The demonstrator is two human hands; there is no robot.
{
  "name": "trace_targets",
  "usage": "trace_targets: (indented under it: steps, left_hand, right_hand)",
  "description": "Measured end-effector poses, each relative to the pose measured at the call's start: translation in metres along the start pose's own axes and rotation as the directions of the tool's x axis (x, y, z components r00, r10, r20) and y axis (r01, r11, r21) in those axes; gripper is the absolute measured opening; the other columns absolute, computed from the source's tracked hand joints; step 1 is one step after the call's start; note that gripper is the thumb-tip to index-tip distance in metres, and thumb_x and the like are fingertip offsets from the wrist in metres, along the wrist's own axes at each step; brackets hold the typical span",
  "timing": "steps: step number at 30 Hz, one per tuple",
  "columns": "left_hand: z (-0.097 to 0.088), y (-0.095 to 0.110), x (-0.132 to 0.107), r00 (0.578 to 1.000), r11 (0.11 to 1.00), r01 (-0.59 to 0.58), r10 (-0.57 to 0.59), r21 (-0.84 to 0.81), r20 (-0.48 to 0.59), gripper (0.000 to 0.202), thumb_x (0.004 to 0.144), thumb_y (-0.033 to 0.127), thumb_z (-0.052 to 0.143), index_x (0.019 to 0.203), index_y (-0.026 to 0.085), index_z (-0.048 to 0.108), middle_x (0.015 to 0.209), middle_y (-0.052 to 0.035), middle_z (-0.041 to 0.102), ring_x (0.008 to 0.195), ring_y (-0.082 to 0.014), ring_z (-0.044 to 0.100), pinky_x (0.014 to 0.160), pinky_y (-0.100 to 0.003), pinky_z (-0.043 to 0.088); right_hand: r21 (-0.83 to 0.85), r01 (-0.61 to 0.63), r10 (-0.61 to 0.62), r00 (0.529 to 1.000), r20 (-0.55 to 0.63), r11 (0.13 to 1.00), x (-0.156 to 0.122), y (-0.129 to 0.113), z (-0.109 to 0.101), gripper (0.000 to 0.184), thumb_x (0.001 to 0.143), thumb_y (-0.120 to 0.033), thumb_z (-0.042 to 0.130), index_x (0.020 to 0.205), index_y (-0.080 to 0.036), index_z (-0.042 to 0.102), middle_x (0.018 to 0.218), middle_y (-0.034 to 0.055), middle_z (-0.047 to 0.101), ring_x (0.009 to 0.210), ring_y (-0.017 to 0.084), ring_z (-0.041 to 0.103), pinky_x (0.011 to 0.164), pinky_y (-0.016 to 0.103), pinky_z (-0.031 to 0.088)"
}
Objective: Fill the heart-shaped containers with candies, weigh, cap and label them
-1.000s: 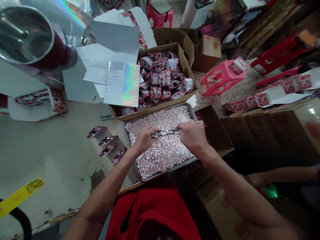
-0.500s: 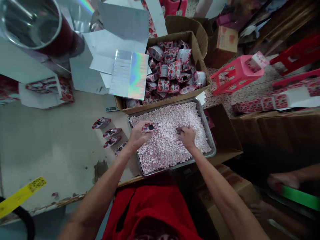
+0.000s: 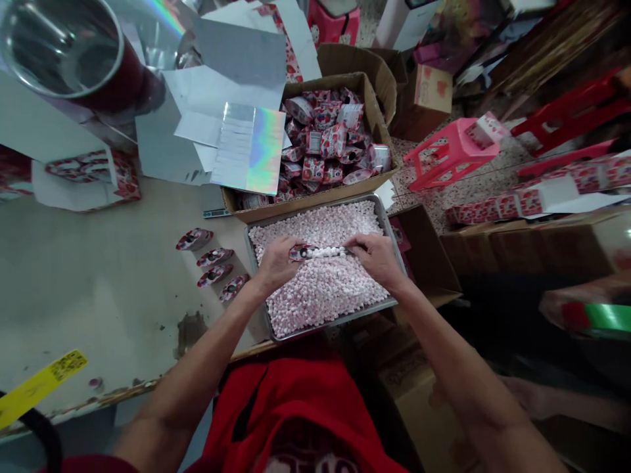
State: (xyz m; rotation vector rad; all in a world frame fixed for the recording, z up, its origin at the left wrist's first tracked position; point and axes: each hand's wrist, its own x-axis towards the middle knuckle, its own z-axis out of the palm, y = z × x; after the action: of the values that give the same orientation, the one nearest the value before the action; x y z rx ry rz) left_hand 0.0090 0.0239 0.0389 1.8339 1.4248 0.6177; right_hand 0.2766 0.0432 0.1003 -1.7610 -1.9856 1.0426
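My left hand point(image 3: 276, 266) is closed on a small red-and-white printed packet point(image 3: 297, 253), its dark opening turned up. My right hand point(image 3: 378, 259) pinches one end of a narrow scoop point(image 3: 326, 252) with a row of white pellets along it. The scoop's other end meets the packet's opening. Both hands are over a metal tray point(image 3: 323, 328) spread with small pale pink and white pellets point(image 3: 325, 286). Several similar packets point(image 3: 215, 274) stand on the table to the left of the tray.
An open cardboard box point(image 3: 315, 196) full of printed packets stands behind the tray. White sheets point(image 3: 221, 85) and a metal cup point(image 3: 64, 52) are at the back left. A pink stool point(image 3: 456, 154) stands at right. Another person's hand holds a green tape roll point(image 3: 604, 318).
My right hand has come up out of the pellets with the loaded scoop, its end now at the packet held by my left hand. The view has shifted slightly.
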Motion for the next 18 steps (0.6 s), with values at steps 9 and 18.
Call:
trace_targets:
  steps: [9,18]
  left_hand:
    - [0.015,0.001,-0.015,0.999,0.994,0.043,-0.046,-0.103,-0.029,0.033,0.075,0.006,0.072,0.106,0.018,0.074,0.104,-0.0082,0.074,0.102,-0.0254,0.067,0.093,-0.037,0.052]
    - [-0.043,-0.053,-0.098,0.786,0.863,0.290,-0.462,-0.415,-0.411,0.042,0.082,0.028,0.077,0.122,0.022,0.065,0.119,-0.0069,0.073,0.108,-0.0228,0.070,0.100,-0.035,0.053]
  right_hand:
    - [-0.685,0.157,-0.134,0.987,0.088,0.711,-0.010,-0.110,-0.009,0.026,0.088,-0.006,0.056,0.083,-0.018,0.078,0.079,0.0100,0.075,0.084,0.024,0.052,0.083,0.041,0.023]
    - [-0.635,-0.109,-0.043,0.975,-0.219,0.765,-0.039,0.033,-0.045,0.025,0.095,-0.019,0.056,0.096,-0.023,0.081,0.082,0.0077,0.076,0.083,0.024,0.051,0.082,0.040,0.024]
